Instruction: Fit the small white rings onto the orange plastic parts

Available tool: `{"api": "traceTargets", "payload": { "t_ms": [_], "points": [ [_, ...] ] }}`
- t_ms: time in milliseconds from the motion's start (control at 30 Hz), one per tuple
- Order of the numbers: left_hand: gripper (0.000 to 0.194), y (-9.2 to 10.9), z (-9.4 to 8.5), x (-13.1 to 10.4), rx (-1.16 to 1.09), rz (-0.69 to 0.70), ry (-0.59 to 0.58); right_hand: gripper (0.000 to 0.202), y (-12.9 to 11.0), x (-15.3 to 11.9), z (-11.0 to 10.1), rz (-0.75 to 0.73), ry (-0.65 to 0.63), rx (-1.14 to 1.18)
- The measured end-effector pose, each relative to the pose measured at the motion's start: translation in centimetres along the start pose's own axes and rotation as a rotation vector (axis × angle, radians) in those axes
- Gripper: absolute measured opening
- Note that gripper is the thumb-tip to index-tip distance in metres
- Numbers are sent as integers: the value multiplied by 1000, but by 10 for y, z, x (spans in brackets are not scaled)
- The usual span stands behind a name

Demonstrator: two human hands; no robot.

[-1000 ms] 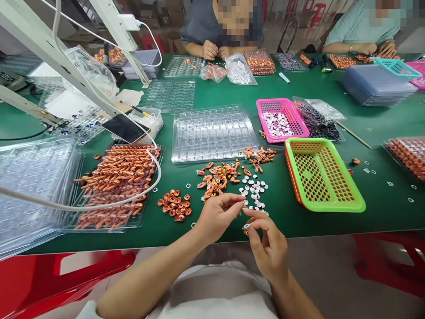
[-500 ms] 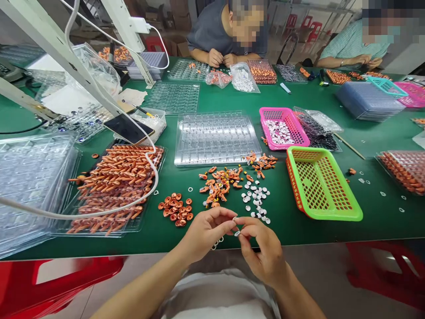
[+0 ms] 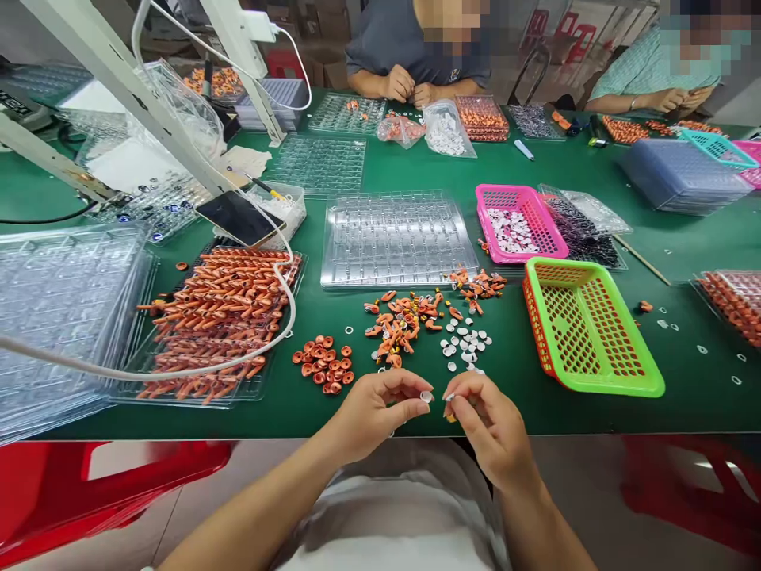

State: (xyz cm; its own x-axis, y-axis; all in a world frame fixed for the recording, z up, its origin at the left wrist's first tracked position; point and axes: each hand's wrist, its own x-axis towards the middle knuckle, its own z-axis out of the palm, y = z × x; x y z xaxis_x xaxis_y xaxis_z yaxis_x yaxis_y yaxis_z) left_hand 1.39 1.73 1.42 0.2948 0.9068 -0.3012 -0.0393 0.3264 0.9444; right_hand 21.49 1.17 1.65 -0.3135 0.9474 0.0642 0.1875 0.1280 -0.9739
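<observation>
Two small things face each other across a narrow gap: a white disc, pinched by the left hand, and a white-and-yellow piece, pinched by the right hand. From the disc, the piece lies between three and four o'clock; its long axis is too small to tell. A loose disc pile lies toward one o'clock, nearer the right hand. Half a second earlier the fingertips crowd together; now they stand apart, the disc showing clearly.

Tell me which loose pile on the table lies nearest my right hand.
The white discs, just beyond your right hand; the orange parts and copper-coloured cups lie farther off, more to the left.
</observation>
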Motion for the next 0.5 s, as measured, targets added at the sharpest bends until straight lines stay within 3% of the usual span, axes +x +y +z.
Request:
{"api": "traceTargets", "payload": {
  "t_ms": [133,500],
  "points": [
    [18,2,5,0,181,102,58,15,-3,5,1,119,-18,-1],
    [13,6,14,2,422,387,131,16,-9,16,1,143,-93,-87]
  ]
}}
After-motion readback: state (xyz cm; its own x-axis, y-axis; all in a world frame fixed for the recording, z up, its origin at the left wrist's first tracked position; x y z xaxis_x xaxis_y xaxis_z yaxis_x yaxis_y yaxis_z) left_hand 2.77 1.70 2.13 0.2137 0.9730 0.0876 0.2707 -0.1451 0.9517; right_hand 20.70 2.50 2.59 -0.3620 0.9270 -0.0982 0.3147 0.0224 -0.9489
